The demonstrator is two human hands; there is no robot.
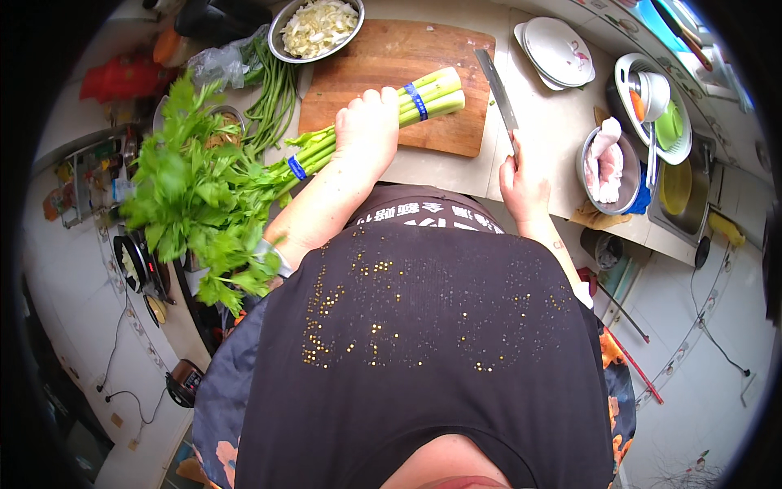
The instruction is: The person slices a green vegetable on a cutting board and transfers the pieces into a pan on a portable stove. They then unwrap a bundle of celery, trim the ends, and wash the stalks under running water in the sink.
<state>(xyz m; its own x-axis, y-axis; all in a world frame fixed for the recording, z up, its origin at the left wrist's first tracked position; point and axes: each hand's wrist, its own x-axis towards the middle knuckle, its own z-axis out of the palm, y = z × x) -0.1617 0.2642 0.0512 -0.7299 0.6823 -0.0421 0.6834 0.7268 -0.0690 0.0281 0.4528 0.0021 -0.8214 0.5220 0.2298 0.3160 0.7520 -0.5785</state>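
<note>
My left hand point(366, 131) grips a bunch of celery point(435, 95) by its stalks. Two blue bands wrap the bunch, one on each side of my hand. The pale cut ends lie over the wooden cutting board point(391, 55), and the leafy tops spread out to the left. My right hand point(526, 186) is closed around the handle of a kitchen knife point(500, 91). The knife's blade points away from me, along the right edge of the board. At the board's far left corner is a metal bowl point(272, 36) of chopped pale vegetable.
Long green beans point(275, 98) and a plastic bag point(223, 66) lie left of the board. Lidded white dishes point(555, 52) stand to the right. Beyond them are a metal bowl of raw meat point(605, 165), a white dish basket point(678, 147) and the sink point(693, 208).
</note>
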